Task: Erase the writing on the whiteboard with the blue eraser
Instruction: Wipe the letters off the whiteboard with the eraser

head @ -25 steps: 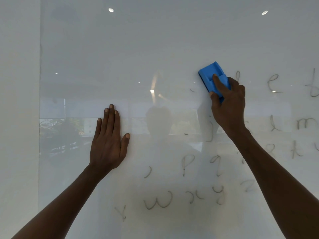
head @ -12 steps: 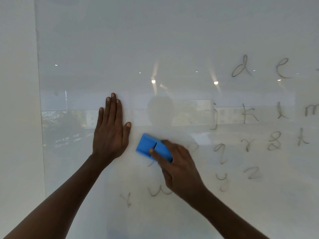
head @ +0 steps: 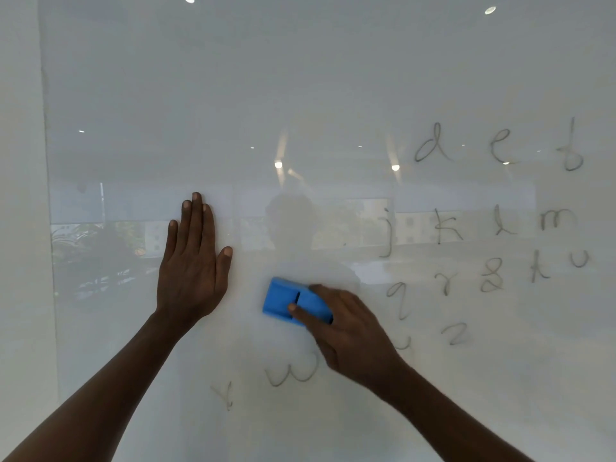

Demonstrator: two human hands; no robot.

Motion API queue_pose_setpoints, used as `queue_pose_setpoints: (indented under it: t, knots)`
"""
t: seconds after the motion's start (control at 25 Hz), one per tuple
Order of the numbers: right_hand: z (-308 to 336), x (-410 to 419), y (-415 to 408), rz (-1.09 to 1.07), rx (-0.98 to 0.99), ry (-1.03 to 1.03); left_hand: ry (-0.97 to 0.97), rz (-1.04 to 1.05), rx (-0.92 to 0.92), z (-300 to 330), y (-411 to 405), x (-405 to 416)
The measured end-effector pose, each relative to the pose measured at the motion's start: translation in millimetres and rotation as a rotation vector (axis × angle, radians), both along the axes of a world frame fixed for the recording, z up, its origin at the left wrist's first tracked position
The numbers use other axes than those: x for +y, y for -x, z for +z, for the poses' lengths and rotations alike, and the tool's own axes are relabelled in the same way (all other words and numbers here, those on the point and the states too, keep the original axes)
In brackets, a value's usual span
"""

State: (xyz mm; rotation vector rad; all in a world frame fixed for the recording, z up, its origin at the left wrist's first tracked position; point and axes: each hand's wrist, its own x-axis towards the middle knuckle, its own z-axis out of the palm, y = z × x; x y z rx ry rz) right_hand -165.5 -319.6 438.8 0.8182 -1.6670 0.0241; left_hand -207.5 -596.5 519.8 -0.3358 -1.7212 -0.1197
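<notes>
A glossy whiteboard (head: 233,95) fills the view. My right hand (head: 350,335) presses the blue eraser (head: 283,300) flat against the board at centre, gripping its right end. My left hand (head: 193,261) lies flat on the board with fingers together, just left of the eraser and apart from it. Grey handwritten letters (head: 493,221) remain on the right half in rows, from "d e f" down to "z". A "w" (head: 293,371) and a faint mark (head: 223,393) sit below the eraser. The area around and above the eraser shows no writing.
The board's left edge (head: 46,228) meets a plain white wall (head: 20,228). Ceiling lights and a window scene reflect in the glossy surface. A person's silhouette reflects at centre.
My right hand swept the eraser from the upper right down to the centre, wiping away letters there. Since half a second ago it has hardly shifted. My left hand stayed flat on the board.
</notes>
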Motion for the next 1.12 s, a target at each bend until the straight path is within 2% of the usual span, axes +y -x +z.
queue_pose_setpoints:
  t: [0.28, 0.48, 0.76, 0.96, 1.12]
  knots:
    - [87, 68, 1, -0.044, 0.076, 0.194, -0.001, 0.003, 0.018, -1, -1, 1]
    - [119, 120, 4, -0.113, 0.109, 0.38, 0.005, 0.008, 0.026, 0, -1, 1]
    - [117, 113, 9, -0.03, 0.069, 0.526, -0.001, 0.004, 0.013, -1, 0, 1]
    - [111, 96, 11, 0.026, 0.127, 0.638, 0.0, 0.004, 0.013, 0, 0, 2]
    - [73, 46, 11, 0.018, 0.154, 0.594, 0.0, -0.012, 0.012, -1, 0, 0]
